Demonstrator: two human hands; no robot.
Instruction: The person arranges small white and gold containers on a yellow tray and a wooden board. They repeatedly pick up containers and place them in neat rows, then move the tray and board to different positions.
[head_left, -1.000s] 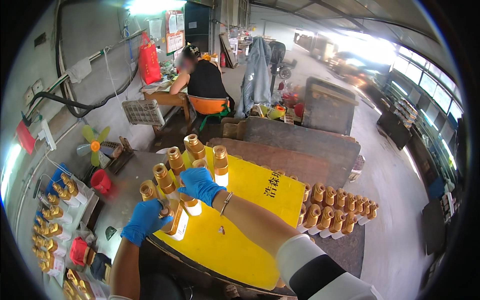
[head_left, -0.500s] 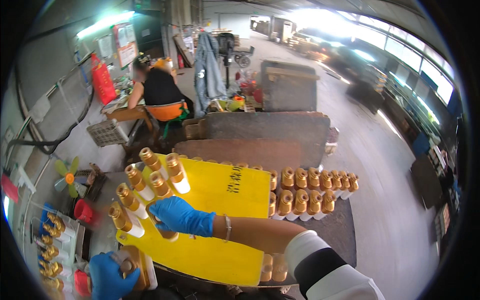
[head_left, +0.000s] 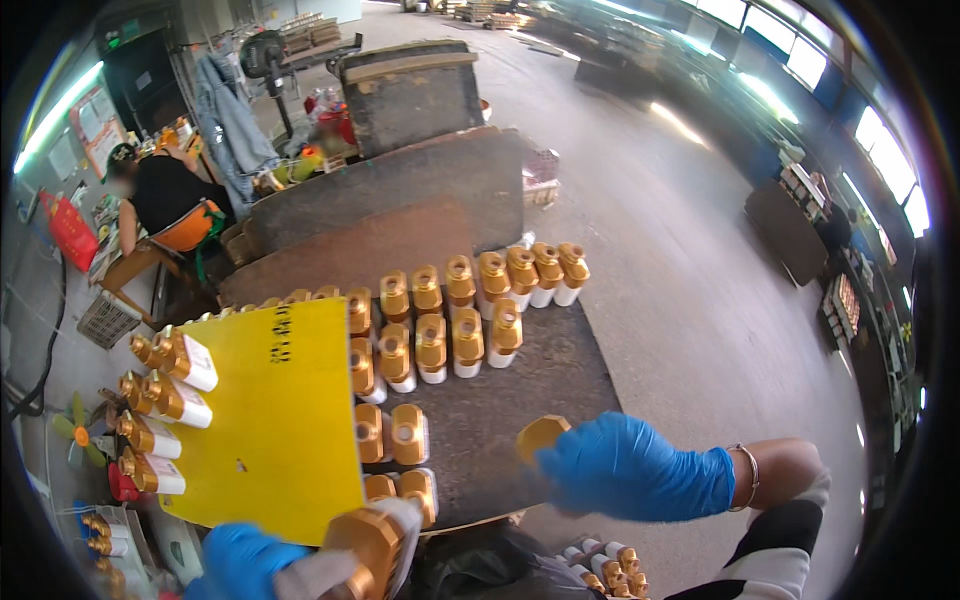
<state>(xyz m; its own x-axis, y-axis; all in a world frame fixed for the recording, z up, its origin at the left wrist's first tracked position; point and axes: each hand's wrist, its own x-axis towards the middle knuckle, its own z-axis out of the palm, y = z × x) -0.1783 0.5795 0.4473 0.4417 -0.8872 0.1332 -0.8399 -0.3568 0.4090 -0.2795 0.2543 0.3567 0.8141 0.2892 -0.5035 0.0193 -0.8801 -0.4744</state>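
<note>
My left hand (head_left: 245, 560), in a blue glove, is closed at the lower edge. A gold-and-white bottle (head_left: 375, 545) leans in its grip, with a greyish-beige piece (head_left: 312, 578), perhaps a cloth, between glove and bottle. My right hand (head_left: 640, 465), also gloved in blue and slightly blurred, is closed over the right part of the dark tabletop. An angular gold-coloured piece (head_left: 543, 438) sticks out of its fingers; the rest is hidden. On the yellow board (head_left: 265, 420), several gold-and-white bottles (head_left: 155, 440) lie tilted along the left edge.
Rows of upright gold-and-white bottles (head_left: 430, 345) stand on the dark table (head_left: 480, 430) beside the board. More bottles (head_left: 610, 570) sit below the front edge. A small fan (head_left: 75, 430) is at far left. A person in black (head_left: 175, 190) sits at a bench further back.
The view has swung to the right. My right hand has left the bottles on the yellow board and is now over the dark table's right side, a gold piece in its fingers.
</note>
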